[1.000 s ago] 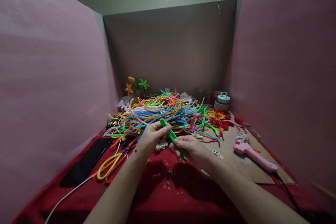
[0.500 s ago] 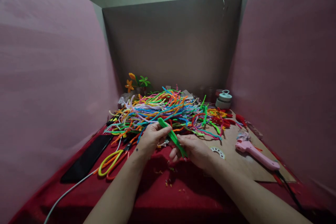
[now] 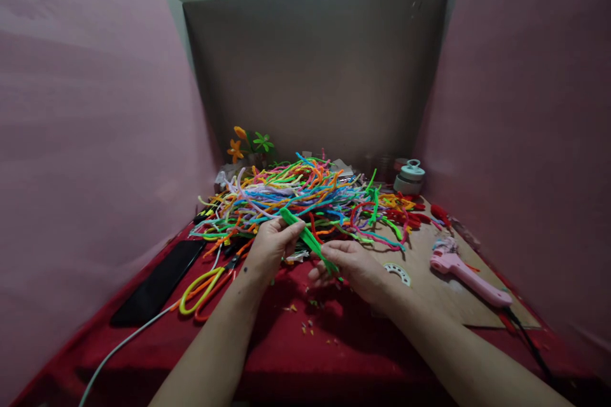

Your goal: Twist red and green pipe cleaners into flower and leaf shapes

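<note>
A flat green strip of fuzzy pipe cleaners [image 3: 310, 240] slants between my two hands above the red cloth. My left hand [image 3: 273, 243] pinches its upper part between thumb and fingers, with the top end sticking out past them. Near the lower end, my right hand [image 3: 351, 267] grips the strip between thumb and index finger, the other fingers curled loosely beneath. Just behind my hands spreads a big heap of multicoloured pipe cleaners [image 3: 286, 194].
Scissors with yellow and red handles [image 3: 203, 289] and a black phone [image 3: 157, 283] lie left. On the right, a pink glue gun [image 3: 472, 280] and a white ring-shaped piece [image 3: 397, 275] rest on a brown board [image 3: 429, 299]. Fuzzy flowers [image 3: 245, 143] and a lidded container [image 3: 409, 177] stand behind.
Both hands keep hold of the green strip, which has shifted slightly up and left. The whole view has tilted a little.
</note>
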